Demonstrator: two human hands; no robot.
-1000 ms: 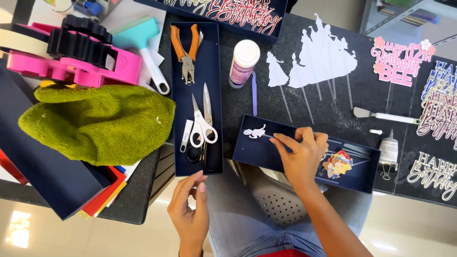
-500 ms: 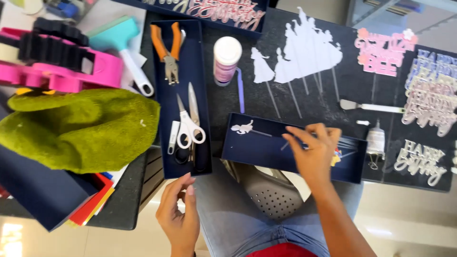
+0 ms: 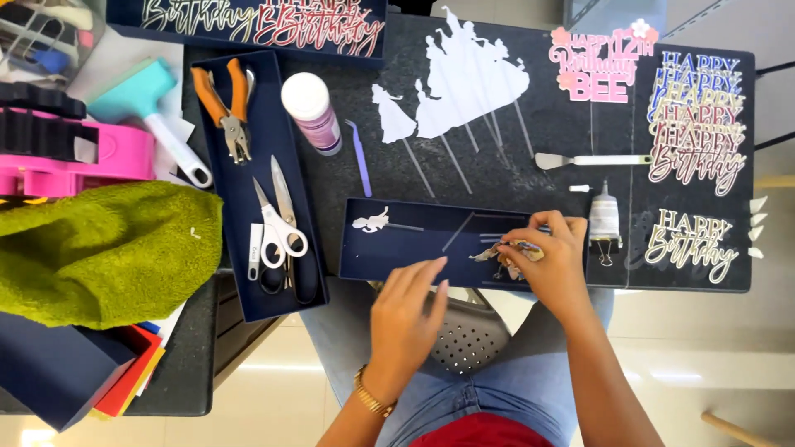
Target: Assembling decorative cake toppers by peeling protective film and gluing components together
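Observation:
My right hand [image 3: 553, 263] pinches a small multicoloured paper cutout topper [image 3: 507, 252] over the right end of a shallow dark blue tray [image 3: 414, 245] at the table's near edge. My left hand [image 3: 406, 319] hovers just below the tray's front rim, fingers apart and empty, fingertips close to the cutout. A small white silhouette cutout on a stick [image 3: 374, 222] lies at the tray's left end, with a few thin sticks [image 3: 464, 230] in the middle.
A long blue tray [image 3: 252, 273] on the left holds white-handled scissors [image 3: 277, 232] and orange pliers [image 3: 225, 108]. A green towel [image 3: 99, 252], pink tape dispenser [image 3: 74, 157], glitter jar [image 3: 310, 112], white castle cutouts [image 3: 468, 83], glue bottle [image 3: 604, 219] and birthday toppers [image 3: 696, 141] surround it.
My left hand rose from my lap to the tray's front edge. My right hand shifted along the tray and now pinches the colourful cutout. The camera view also moved.

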